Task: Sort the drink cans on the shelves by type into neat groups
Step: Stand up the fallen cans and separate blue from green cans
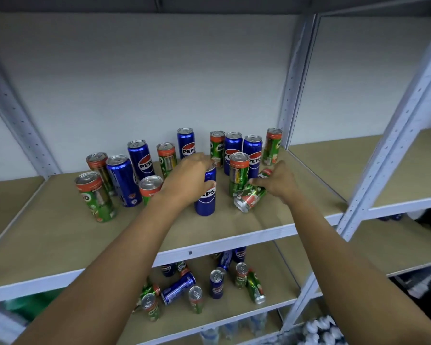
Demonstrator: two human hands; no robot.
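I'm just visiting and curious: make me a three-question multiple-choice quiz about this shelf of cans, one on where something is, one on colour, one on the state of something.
1. Where is the green can lying on its side?
A. On the upper shelf, under the right hand
B. At the far left of the upper shelf
C. On top of another can

2. What colour is the Pepsi can that the left hand grips?
A. Green
B. Blue
C. Silver

3. How are the cans on the lower shelf?
A. All upright in neat rows
B. Stacked in a pyramid
C. Mixed, some upright and some toppled

Answers:
1 A: it lies on the upper shelf under the right hand.
2 B: its body is blue with the logo.
3 C: blue and green cans stand and lie jumbled together.
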